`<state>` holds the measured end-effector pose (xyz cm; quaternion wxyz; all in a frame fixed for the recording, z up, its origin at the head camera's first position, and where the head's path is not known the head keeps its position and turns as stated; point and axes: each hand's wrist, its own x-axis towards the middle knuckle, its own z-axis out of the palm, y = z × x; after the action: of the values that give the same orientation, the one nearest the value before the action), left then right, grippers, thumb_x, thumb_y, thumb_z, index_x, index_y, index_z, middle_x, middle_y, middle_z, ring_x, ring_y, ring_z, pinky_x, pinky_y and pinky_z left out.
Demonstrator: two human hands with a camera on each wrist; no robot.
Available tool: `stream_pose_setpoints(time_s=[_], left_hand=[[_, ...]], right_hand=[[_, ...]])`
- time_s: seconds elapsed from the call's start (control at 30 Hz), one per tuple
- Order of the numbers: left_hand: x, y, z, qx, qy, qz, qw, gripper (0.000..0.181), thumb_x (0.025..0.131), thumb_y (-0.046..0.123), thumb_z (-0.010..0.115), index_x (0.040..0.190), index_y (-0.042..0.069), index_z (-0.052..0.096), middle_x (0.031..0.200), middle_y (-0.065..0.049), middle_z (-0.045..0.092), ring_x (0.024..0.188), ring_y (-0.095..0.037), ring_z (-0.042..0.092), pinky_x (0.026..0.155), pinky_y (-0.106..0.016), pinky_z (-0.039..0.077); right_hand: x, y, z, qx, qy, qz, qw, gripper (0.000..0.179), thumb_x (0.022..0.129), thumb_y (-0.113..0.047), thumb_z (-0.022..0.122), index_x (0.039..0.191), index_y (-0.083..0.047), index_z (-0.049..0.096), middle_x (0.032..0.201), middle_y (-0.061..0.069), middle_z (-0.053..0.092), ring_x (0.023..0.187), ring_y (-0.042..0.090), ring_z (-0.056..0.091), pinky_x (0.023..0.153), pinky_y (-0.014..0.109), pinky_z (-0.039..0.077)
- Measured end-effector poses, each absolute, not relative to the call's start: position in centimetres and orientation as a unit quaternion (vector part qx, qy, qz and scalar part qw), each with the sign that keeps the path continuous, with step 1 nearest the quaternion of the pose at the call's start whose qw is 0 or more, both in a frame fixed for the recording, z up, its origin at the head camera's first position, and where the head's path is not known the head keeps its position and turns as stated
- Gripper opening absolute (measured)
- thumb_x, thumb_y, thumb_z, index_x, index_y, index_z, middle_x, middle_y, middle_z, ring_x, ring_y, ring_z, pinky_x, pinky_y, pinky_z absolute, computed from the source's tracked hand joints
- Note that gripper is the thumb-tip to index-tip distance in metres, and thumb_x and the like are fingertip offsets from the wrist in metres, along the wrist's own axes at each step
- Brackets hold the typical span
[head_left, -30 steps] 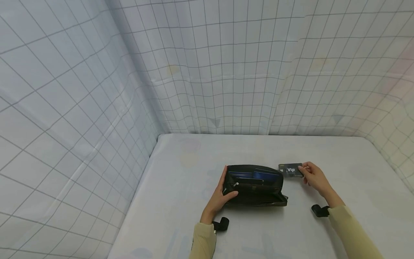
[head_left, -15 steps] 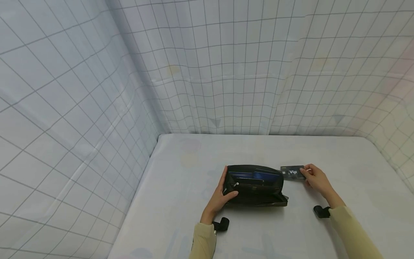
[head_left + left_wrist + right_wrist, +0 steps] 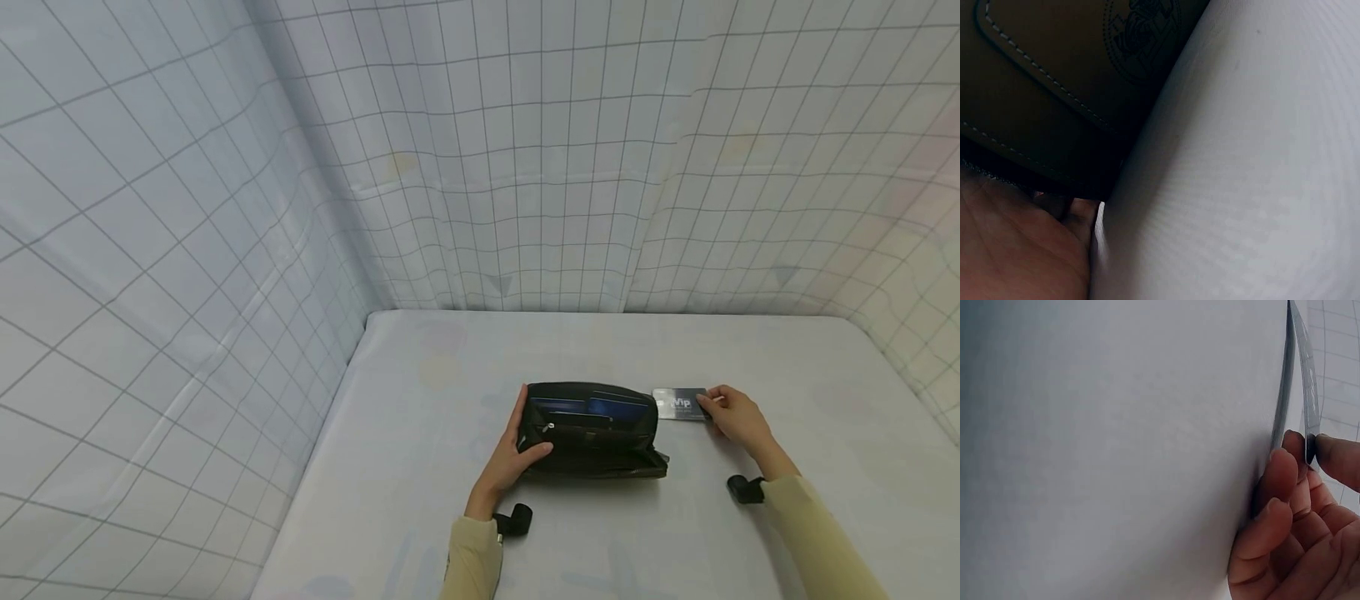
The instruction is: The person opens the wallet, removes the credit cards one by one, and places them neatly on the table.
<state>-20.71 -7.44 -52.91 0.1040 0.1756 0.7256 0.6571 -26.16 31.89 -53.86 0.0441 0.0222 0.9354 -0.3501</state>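
Observation:
A dark zip wallet (image 3: 585, 442) stands unzipped on the table, blue cards (image 3: 613, 408) showing in its slots. My left hand (image 3: 504, 468) grips the wallet's left end, with the thumb over the front. Up close in the left wrist view, the wallet's outside shows pale stitching and a stamped round emblem (image 3: 1144, 31). Just right of the wallet, my right hand (image 3: 738, 421) pinches a "Vip" card (image 3: 678, 404) by its right end. The right wrist view shows that card (image 3: 1311, 381) edge-on and slightly bowed between thumb and finger, low over the table.
The white-covered table (image 3: 420, 400) extends around both hands. Grid-patterned white curtains (image 3: 510, 167) rise behind it and at both sides. A small black camera is strapped to each wrist.
The right hand has shifted the card slightly right and toward me. The card has tilted, so its face now catches light and looks paler. The left hand and wallet have hardly moved.

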Motion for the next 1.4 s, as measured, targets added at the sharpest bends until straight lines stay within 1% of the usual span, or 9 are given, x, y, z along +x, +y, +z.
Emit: stream_pose_setpoints(time_s=[0.23,0.47,0.7,1.0,1.1,1.4], left_hand=[[-20.76,-7.47,-53.02,0.176,0.726,0.657,0.106,0.088,0.088,0.025,0.062,0.149,0.032,0.000,0.154,0.013,-0.004,0.142,-0.017,-0.002,0.110,-0.056,0.011],[-20.81,-7.40,-53.08,0.178,0.725,0.657,0.102,0.089,0.088,0.023,0.062,0.150,0.029,-0.001,0.154,0.012,-0.004,0.142,-0.017,-0.002,0.110,-0.056,0.011],[-20.76,-7.35,-53.04,0.174,0.730,0.653,0.103,0.088,0.088,0.024,0.062,0.149,0.034,0.000,0.154,0.014,-0.004,0.142,-0.016,-0.003,0.110,-0.056,0.010],[-20.81,-7.33,-53.01,0.177,0.729,0.655,0.094,0.088,0.087,0.023,0.062,0.150,0.030,0.001,0.154,0.013,-0.003,0.142,-0.016,-0.003,0.110,-0.056,0.009],[-20.77,-7.34,-53.02,0.177,0.729,0.654,0.095,0.088,0.088,0.024,0.062,0.150,0.031,0.001,0.154,0.014,-0.003,0.142,-0.016,-0.003,0.110,-0.056,0.009],[-20.78,-7.36,-52.96,0.177,0.732,0.651,0.095,0.087,0.088,0.025,0.062,0.148,0.037,0.001,0.154,0.014,-0.002,0.142,-0.015,-0.002,0.110,-0.055,0.010]], right_hand=[[-26.31,32.03,-54.04,0.033,0.937,-0.342,0.063,0.051,0.096,-0.045,0.043,0.105,0.005,0.052,0.061,0.002,0.054,0.057,0.016,0.047,0.055,0.029,0.036],[-26.34,32.16,-54.01,0.037,0.939,-0.336,0.063,0.049,0.095,-0.043,0.046,0.103,0.004,0.055,0.062,0.002,0.055,0.057,0.016,0.048,0.054,0.029,0.038],[-26.30,32.32,-53.96,0.044,0.940,-0.334,0.060,0.049,0.094,-0.042,0.048,0.104,0.005,0.055,0.062,0.003,0.056,0.056,0.017,0.049,0.052,0.029,0.040],[-26.47,32.61,-53.99,0.054,0.936,-0.343,0.060,0.052,0.093,-0.044,0.048,0.105,0.006,0.055,0.063,0.003,0.057,0.057,0.017,0.050,0.051,0.030,0.042],[-26.40,32.61,-53.94,0.059,0.934,-0.347,0.063,0.052,0.093,-0.044,0.049,0.105,0.006,0.055,0.064,0.003,0.057,0.057,0.017,0.050,0.052,0.030,0.043],[-26.36,32.62,-53.95,0.066,0.930,-0.355,0.066,0.052,0.093,-0.044,0.049,0.104,0.006,0.055,0.064,0.003,0.057,0.056,0.016,0.051,0.051,0.029,0.042]])
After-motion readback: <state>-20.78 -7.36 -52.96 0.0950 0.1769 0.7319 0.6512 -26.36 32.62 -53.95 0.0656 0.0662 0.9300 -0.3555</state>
